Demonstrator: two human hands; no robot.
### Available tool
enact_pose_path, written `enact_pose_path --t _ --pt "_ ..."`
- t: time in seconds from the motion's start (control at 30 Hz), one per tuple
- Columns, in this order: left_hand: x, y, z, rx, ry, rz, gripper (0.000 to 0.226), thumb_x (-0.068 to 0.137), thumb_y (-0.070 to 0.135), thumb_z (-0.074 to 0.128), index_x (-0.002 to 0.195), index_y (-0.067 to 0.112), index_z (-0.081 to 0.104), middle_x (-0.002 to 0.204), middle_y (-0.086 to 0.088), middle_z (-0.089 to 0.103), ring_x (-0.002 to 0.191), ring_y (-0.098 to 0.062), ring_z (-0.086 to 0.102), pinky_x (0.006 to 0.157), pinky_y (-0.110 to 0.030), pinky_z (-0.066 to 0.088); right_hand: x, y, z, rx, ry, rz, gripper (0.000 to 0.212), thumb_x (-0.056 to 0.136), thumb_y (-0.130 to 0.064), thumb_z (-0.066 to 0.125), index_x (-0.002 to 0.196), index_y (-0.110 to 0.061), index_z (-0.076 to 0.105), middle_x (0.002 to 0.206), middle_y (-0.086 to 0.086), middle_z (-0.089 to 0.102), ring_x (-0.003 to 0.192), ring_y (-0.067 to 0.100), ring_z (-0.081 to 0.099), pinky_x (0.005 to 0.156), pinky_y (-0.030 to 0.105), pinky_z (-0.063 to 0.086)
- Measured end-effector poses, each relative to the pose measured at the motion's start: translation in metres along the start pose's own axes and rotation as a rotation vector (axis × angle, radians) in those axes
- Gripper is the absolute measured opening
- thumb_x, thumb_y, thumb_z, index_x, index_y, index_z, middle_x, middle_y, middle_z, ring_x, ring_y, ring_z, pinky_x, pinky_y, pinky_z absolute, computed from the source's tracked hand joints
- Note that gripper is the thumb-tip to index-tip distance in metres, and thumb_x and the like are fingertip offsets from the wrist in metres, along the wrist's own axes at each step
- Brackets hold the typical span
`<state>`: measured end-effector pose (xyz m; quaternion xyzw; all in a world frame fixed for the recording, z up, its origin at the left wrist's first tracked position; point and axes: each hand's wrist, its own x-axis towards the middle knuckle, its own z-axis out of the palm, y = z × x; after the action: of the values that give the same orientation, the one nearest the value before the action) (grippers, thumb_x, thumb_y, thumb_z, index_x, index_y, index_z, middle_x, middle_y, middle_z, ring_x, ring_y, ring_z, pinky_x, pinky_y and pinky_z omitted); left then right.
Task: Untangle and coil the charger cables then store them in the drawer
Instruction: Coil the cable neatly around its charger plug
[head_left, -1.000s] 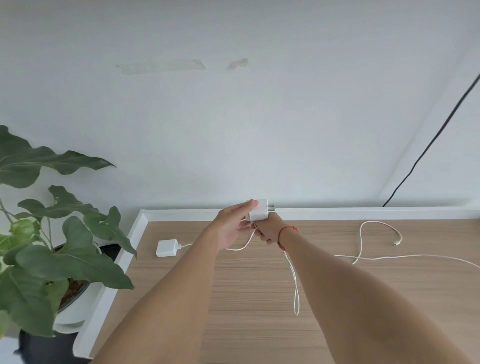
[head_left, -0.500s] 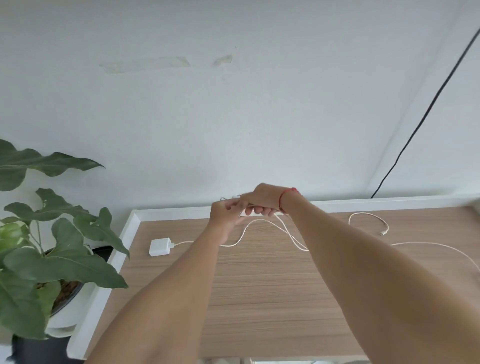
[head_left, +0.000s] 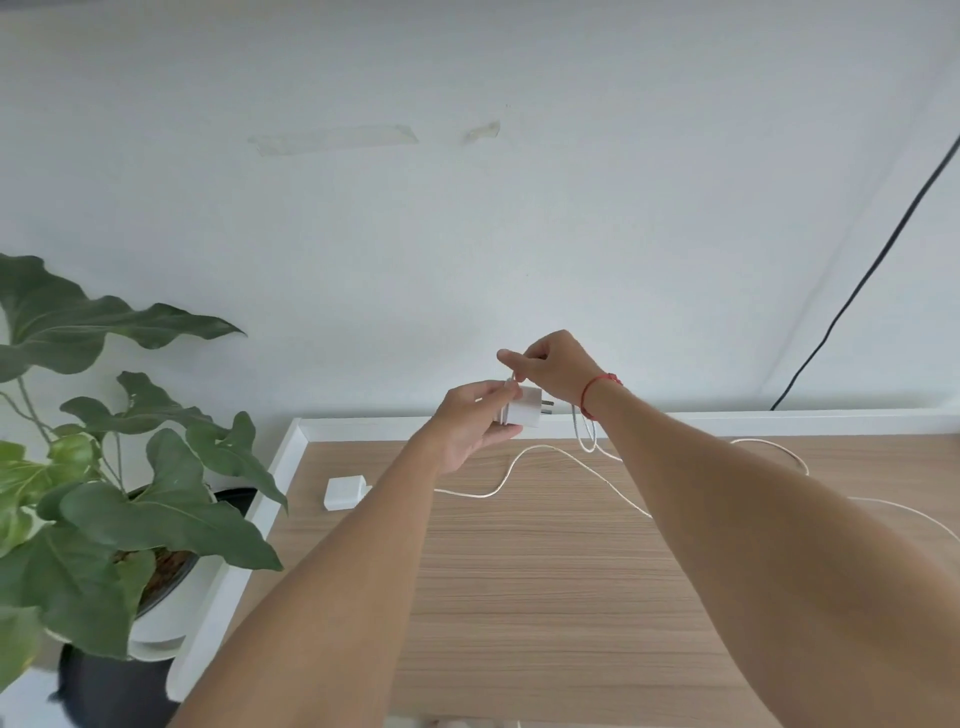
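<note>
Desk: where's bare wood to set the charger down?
Free: the front of the desk, between the forearms and nearer than the cable. Crowded: the back strip, where the spare charger lies and cable loops hang from the right hand, beside the charger in the left hand.

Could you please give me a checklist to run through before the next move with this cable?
1. Left hand grips the charger adapter: ok.
2. Right hand pinches the white cable above it: ok.
3. Cable fully coiled: not ok, most trails over the desk.
4. Clear of the second adapter and its lead: cannot tell.
5. Drawer ready: cannot tell, not in view.
</note>
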<state>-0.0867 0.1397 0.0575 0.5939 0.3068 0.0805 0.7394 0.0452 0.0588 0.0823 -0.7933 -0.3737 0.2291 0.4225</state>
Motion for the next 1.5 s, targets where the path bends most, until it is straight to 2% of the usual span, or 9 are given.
enact_pose_path --t 0.13,0.37,0.5,0.67,0.9,1.0,1.13,1.33,1.5 --pt "-0.007 0.013 0.001 0.046 -0.06 -0.018 0.024 0.095 0.03 0.06 0.107 0.011 0.069 0.123 -0.014 0.063 0.104 -0.023 0.066 0.093 -0.029 0.054 0.004 -0.009 0.005 0.058 0.059 -0.021 0.054 0.087 -0.038 0.064 0.043 -0.012 0.047 0.039 -0.007 0.046 0.033 0.008 0.027 0.046 0.022 0.028" --pt "-0.017 0.022 -0.01 -0.16 -0.014 -0.001 0.02 0.094 0.023 0.062 0.098 0.006 0.07 0.117 -0.013 0.058 0.101 -0.027 0.063 0.09 -0.033 0.056 0.003 -0.009 0.01 0.246 0.144 0.134 0.064 0.087 -0.056 0.057 0.044 -0.019 0.027 0.043 -0.004 0.029 0.043 0.016 0.028 0.052 0.024 0.033" --pt "-0.019 0.033 -0.013 -0.286 0.022 0.0 0.014 0.092 0.019 0.064 0.093 0.006 0.068 0.11 -0.016 0.06 0.091 -0.026 0.065 0.078 -0.031 0.06 -0.006 -0.006 0.021 0.503 0.099 0.269 0.066 0.088 -0.071 0.037 0.054 -0.014 0.038 0.047 0.001 0.037 0.045 0.017 0.033 0.051 0.025 0.032" --pt "-0.015 0.035 -0.014 -0.561 0.105 0.062 0.015 0.094 0.019 0.061 0.092 0.005 0.065 0.118 -0.023 0.062 0.112 -0.034 0.063 0.073 -0.03 0.061 -0.018 0.014 0.051 0.684 0.07 0.395 0.071 0.079 -0.083 0.025 0.051 -0.019 0.035 0.046 -0.001 0.03 0.038 0.014 0.023 0.045 0.024 0.018" --pt "-0.002 0.057 -0.024 -0.497 0.223 0.194 0.013 0.093 0.015 0.063 0.096 0.003 0.066 0.111 -0.015 0.064 0.103 -0.027 0.066 0.082 -0.033 0.059 -0.053 0.093 0.07 0.034 0.025 0.677 0.041 0.089 -0.049 0.053 0.072 -0.012 0.055 0.062 0.001 0.05 0.053 0.019 0.043 0.054 0.026 0.038" --pt "-0.001 0.046 -0.014 -0.316 0.253 0.159 0.011 0.092 0.017 0.065 0.091 0.007 0.069 0.105 -0.009 0.066 0.104 -0.029 0.066 0.087 -0.035 0.057 -0.047 0.083 0.071 -0.028 -0.096 0.6 0.015 0.095 -0.028 0.05 0.093 -0.013 0.051 0.094 0.01 0.057 0.082 0.022 0.049 0.072 0.027 0.047" --pt "0.002 0.029 -0.009 -0.248 0.23 0.137 0.013 0.092 0.02 0.064 0.089 0.008 0.071 0.111 -0.006 0.065 0.107 -0.026 0.064 0.09 -0.036 0.056 -0.027 0.048 0.056 0.086 0.065 0.384 0.018 0.089 0.0 0.043 0.082 -0.006 0.06 0.09 0.018 0.057 0.086 0.03 0.051 0.081 0.035 0.047" --pt "0.004 0.023 -0.001 -0.339 0.253 0.111 0.014 0.094 0.019 0.063 0.093 0.007 0.069 0.108 -0.006 0.063 0.109 -0.03 0.064 0.077 -0.027 0.059 -0.022 0.018 0.05 0.339 -0.1 0.337 0.02 0.097 -0.022 0.044 0.103 -0.015 0.062 0.081 0.003 0.055 0.068 0.018 0.049 0.062 0.025 0.045" --pt "0.007 0.023 -0.004 -0.285 0.254 0.124 0.016 0.095 0.022 0.061 0.097 0.009 0.07 0.118 -0.004 0.064 0.114 -0.029 0.062 0.085 -0.032 0.056 -0.025 0.025 0.061 0.472 -0.018 0.326 0.037 0.085 -0.032 0.037 0.088 -0.017 0.071 0.107 0.0 0.065 0.101 0.019 0.057 0.093 0.037 0.042"
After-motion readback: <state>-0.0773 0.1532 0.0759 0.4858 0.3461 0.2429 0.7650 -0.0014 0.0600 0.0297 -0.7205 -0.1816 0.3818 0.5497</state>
